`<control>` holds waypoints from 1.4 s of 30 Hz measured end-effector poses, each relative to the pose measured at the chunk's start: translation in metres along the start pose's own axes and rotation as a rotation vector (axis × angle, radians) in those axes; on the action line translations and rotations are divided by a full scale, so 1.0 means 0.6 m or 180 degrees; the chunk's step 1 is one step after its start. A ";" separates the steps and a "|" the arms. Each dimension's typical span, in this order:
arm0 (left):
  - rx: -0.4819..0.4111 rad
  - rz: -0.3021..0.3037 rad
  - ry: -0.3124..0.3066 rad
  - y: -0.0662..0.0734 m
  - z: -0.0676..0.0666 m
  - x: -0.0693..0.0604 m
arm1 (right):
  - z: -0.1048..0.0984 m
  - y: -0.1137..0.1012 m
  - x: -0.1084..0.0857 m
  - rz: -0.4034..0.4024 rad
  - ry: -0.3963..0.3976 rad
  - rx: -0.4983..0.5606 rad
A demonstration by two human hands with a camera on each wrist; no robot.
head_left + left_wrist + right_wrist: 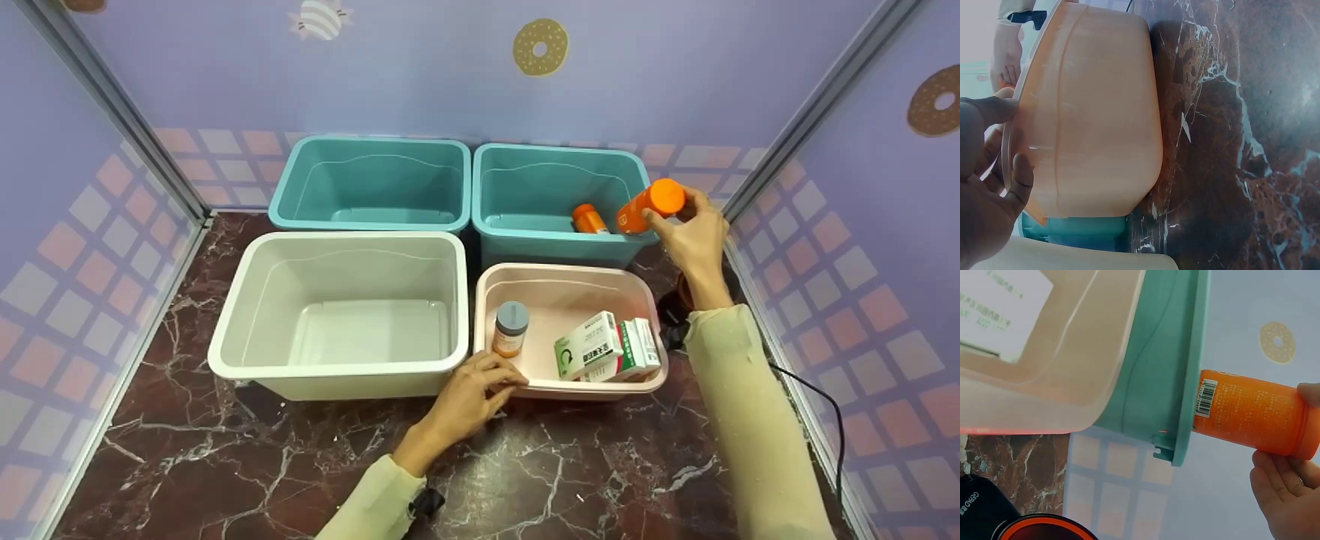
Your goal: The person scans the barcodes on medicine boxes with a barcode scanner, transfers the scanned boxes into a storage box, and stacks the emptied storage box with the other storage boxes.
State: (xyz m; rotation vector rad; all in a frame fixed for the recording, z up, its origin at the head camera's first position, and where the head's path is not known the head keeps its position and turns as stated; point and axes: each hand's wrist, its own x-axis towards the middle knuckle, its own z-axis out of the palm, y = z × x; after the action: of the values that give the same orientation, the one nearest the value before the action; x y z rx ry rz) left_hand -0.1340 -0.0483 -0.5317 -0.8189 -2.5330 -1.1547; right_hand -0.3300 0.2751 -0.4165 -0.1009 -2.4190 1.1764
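My right hand (694, 232) grips an orange pill bottle (636, 210) near its orange cap, tilted over the right corner of the right teal bin (551, 154). The right wrist view shows a barcode on the bottle (1252, 413). Another orange bottle (589, 218) lies in that teal bin. My left hand (472, 386) holds the near rim of the pink bin (574, 271), its fingers lapping over the edge in the left wrist view. Inside the pink bin stand a grey-capped bottle (511, 330) at the left and several medicine boxes (589, 346) at the right.
A white bin (337, 372) stands left of the pink one, with another teal bin (371, 225) behind it. Patterned walls enclose the back and sides. Dark objects (675, 311) and a black cable (832, 412) lie at the right on the marbled table (202, 465).
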 end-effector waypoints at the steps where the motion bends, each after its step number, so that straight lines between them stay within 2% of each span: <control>1: 0.0004 0.0004 0.0000 0.000 0.000 0.000 | 0.001 0.000 0.000 0.0008 -0.0018 -0.0013; 11: -0.0034 0.0022 0.0037 -0.002 0.001 0.000 | 0.023 0.008 0.005 -0.0010 -0.0139 -0.0188; 23: -0.0071 -0.0016 0.0011 -0.001 0.001 0.000 | 0.047 0.019 0.008 0.0004 -0.0242 -0.0209; 30: -0.0074 0.0035 0.0034 -0.001 0.001 0.001 | 0.055 0.022 0.006 -0.0003 -0.0321 -0.0293; 42: -0.0072 -0.0005 0.0012 0.000 0.000 0.001 | 0.061 0.022 0.007 -0.0016 -0.0450 -0.0481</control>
State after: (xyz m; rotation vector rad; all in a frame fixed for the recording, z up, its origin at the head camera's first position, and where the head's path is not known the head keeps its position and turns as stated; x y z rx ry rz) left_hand -0.1348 -0.0479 -0.5314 -0.8194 -2.5225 -1.1866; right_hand -0.3506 0.2579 -0.4449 -0.0599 -2.6291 1.0285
